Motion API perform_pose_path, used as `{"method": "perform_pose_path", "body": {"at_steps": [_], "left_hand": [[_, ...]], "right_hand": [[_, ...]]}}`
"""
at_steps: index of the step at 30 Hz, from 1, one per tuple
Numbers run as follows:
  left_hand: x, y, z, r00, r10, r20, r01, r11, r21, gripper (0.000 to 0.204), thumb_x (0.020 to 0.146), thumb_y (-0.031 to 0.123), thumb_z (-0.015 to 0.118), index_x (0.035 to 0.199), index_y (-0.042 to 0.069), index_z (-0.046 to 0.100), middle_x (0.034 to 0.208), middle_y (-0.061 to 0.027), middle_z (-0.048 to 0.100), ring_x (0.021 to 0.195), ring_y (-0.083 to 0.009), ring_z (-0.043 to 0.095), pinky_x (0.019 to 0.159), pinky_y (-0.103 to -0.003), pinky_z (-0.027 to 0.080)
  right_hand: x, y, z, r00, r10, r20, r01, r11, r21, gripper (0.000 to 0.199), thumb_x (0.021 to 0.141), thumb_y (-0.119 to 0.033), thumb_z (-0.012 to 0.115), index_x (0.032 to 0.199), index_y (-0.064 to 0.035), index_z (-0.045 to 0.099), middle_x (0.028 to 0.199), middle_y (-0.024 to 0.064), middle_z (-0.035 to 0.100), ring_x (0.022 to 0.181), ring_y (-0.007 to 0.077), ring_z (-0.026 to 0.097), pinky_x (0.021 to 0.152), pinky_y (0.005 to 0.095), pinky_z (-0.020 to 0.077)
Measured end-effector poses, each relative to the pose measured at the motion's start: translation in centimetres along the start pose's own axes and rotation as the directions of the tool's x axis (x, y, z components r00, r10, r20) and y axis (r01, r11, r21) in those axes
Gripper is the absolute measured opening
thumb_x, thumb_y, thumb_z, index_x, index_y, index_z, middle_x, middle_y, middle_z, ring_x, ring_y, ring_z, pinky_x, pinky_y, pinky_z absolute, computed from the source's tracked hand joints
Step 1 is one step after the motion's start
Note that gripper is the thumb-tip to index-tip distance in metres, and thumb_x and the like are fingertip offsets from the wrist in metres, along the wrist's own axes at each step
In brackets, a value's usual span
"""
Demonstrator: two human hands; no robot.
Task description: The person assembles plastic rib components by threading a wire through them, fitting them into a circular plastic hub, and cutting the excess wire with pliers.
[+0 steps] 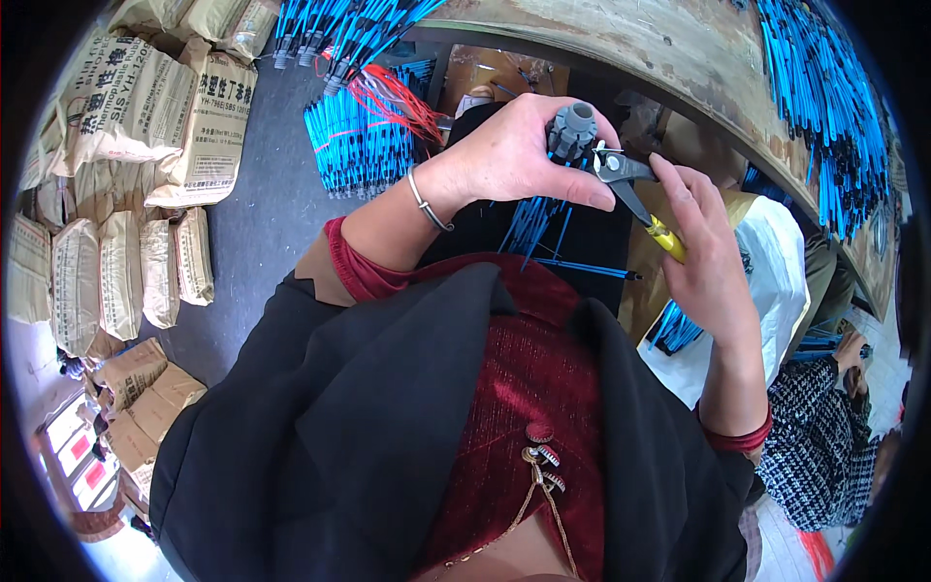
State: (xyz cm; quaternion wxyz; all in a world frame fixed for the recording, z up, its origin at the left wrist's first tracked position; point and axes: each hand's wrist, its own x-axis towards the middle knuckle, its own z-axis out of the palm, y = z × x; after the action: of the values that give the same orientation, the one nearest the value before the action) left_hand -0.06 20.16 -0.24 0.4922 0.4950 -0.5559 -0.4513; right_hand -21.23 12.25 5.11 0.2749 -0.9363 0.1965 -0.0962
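Observation:
My left hand (pixel 529 145) is wrapped round an upright bundle of thin blue rods (pixel 529 221) whose top end shows a clustered grey tip (pixel 574 126). In my right hand (pixel 706 257) is a pair of cutting pliers (pixel 628 190) with dark metal jaws and a yellow handle grip. The pliers' jaws are at the bundle's right side, close below the grey tip, by a small pale strip (pixel 603 151). Whether the jaws are closed on that strip I cannot tell. A few blue rods (pixel 589 267) lie crosswise in my lap, under the bundle.
Stacked blue rod bundles (pixel 359 145) and red strands (pixel 398 102) lie at the far left of my hands. A wooden table (pixel 621 39) crosses the back, heaped with blue rods (pixel 824 116) at right. Paper sacks (pixel 116 272) stand left. Another person in checkered clothing (pixel 819 436) sits right.

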Motion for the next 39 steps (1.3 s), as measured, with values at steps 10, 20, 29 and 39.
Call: {"method": "perform_pose_path", "body": {"at_steps": [10,20,29,39], "left_hand": [[-0.1,0.0,0.1,1.000,-0.016,-0.002,0.016,0.999,-0.045,0.036,0.061,0.010,0.080,0.091,0.003,0.061,0.083,-0.0008,0.059,0.077,-0.0088,0.054,0.072,-0.024,0.044],[-0.2,-0.3,-0.4,0.999,-0.017,-0.027,0.016,0.999,-0.050,0.038,0.060,0.011,0.081,0.091,0.003,0.060,0.080,-0.0006,0.059,0.074,-0.0082,0.054,0.069,-0.023,0.044],[0.0,-0.5,-0.2,0.999,0.037,0.037,-0.033,0.995,-0.092,0.036,0.061,0.010,0.079,0.091,0.002,0.060,0.074,-0.0013,0.059,0.068,-0.0080,0.054,0.064,-0.022,0.044],[0.0,-0.6,-0.1,0.998,0.029,-0.056,-0.031,0.999,-0.023,0.030,0.067,0.012,0.076,0.090,0.001,0.060,0.076,-0.0003,0.060,0.071,-0.0069,0.054,0.066,-0.022,0.045]], "right_hand": [[0.0,0.1,-1.1,0.996,0.010,0.092,-0.001,0.995,-0.098,0.071,0.060,0.018,0.049,0.126,-0.0066,0.044,0.107,0.0158,0.051,0.094,0.0329,0.054,0.081,0.0348,0.0439],[-2.0,-0.4,2.4,0.992,0.010,-0.126,-0.019,0.997,-0.074,0.068,0.061,0.013,0.052,0.127,-0.0032,0.041,0.111,0.0173,0.049,0.098,0.0352,0.052,0.085,0.0396,0.0429],[-0.8,1.9,1.8,0.878,-0.406,-0.252,0.167,0.755,-0.634,0.046,0.068,0.003,0.059,0.113,-0.0058,0.054,0.117,0.0146,0.046,0.112,0.0348,0.041,0.092,0.0471,0.0365],[-1.5,1.0,7.1,0.838,-0.226,-0.497,-0.111,0.821,-0.560,0.048,0.069,-0.003,0.066,0.115,-0.0110,0.056,0.116,0.0144,0.047,0.108,0.0333,0.042,0.091,0.0434,0.0382]]}}
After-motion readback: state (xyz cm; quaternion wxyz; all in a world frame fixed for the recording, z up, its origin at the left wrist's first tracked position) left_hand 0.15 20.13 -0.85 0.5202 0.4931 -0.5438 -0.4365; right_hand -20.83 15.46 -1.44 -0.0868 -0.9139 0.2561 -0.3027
